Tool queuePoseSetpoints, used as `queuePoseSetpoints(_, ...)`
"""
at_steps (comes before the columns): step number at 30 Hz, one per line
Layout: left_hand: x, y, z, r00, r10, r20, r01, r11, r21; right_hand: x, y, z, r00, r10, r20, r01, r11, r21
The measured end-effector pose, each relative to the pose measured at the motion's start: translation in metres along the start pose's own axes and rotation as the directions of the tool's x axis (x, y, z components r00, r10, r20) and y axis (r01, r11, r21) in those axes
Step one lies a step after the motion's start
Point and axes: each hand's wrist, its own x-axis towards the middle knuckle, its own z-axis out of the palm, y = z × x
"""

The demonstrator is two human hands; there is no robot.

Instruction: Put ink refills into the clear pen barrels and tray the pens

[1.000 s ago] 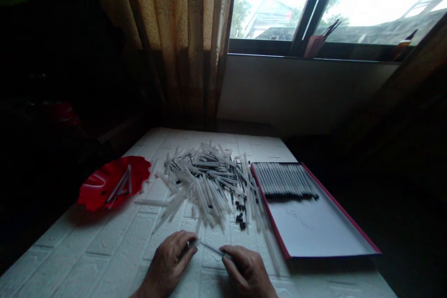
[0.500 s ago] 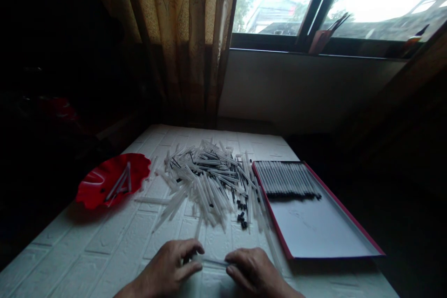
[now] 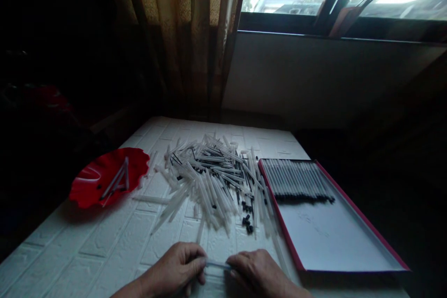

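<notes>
Between my hands, a thin translucent pen barrel lies roughly level, low over the near part of the table. My left hand pinches its left end between thumb and fingers. The fingers of my right hand are closed round the other end, hiding it. Just beyond them spreads a loose pile of clear pen barrels with thin dark refills mixed in. Several small black plugs lie at the pile's right front.
On the right, a red-edged shallow box holds a row of pens, dark ends toward me. A red wavy-rimmed dish with a few pen pieces stands left on the white brick-patterned table. Behind are a curtain and window.
My left thumb and fingers, apart before, have closed on the barrel's left end. My right hand keeps its grip. The camera view has tilted and shifted slightly.
</notes>
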Motion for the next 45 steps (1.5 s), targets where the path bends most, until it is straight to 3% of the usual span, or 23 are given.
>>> queuePoseSetpoints(6, 0.008, -0.002, -0.001, 0.995, -0.097, 0.016, 0.098, 0.994, -0.044, 0.005, 0.003, 0.013, 0.978, -0.125, -0.169, 0.091, 0.976, -0.198)
queuePoseSetpoints(13, 0.016, -0.004, -0.002, 0.987, -0.156, 0.03, 0.157, 0.986, -0.053, 0.011, 0.004, 0.019, 0.972, -0.165, -0.169, 0.123, 0.966, -0.229)
queuePoseSetpoints(20, 0.02, 0.003, -0.007, 0.984, -0.168, 0.059, 0.171, 0.984, -0.054, 0.01, 0.0, 0.022, 0.99, -0.039, -0.134, 0.016, 0.985, -0.169)
queuePoseSetpoints(27, 0.015, 0.008, -0.013, 0.985, -0.117, 0.124, 0.126, 0.99, -0.065, 0.009, -0.013, 0.002, 0.978, 0.158, -0.135, -0.143, 0.984, 0.11)
queuePoseSetpoints(32, 0.019, -0.002, -0.01, 0.996, -0.067, 0.059, 0.072, 0.994, -0.088, 0.003, -0.015, 0.002, 0.956, 0.238, -0.173, -0.204, 0.96, 0.192)
queuePoseSetpoints(38, 0.021, -0.004, -0.007, 0.999, -0.035, -0.019, 0.034, 0.998, -0.06, -0.01, -0.016, 0.01, 0.947, 0.224, -0.228, -0.205, 0.973, 0.104)
queuePoseSetpoints(40, 0.02, -0.002, -0.007, 0.999, -0.034, -0.031, 0.033, 0.998, -0.052, -0.021, -0.009, 0.004, 0.926, 0.235, -0.294, -0.223, 0.972, 0.076)
queuePoseSetpoints(42, 0.019, -0.001, -0.006, 0.998, -0.038, -0.057, 0.035, 0.998, -0.048, -0.035, 0.008, -0.014, 0.874, 0.265, -0.407, -0.25, 0.964, 0.091)
queuePoseSetpoints(45, 0.022, -0.004, -0.007, 0.989, -0.064, -0.132, 0.057, 0.997, -0.056, -0.056, 0.048, -0.061, 0.719, 0.418, -0.555, -0.393, 0.903, 0.172)
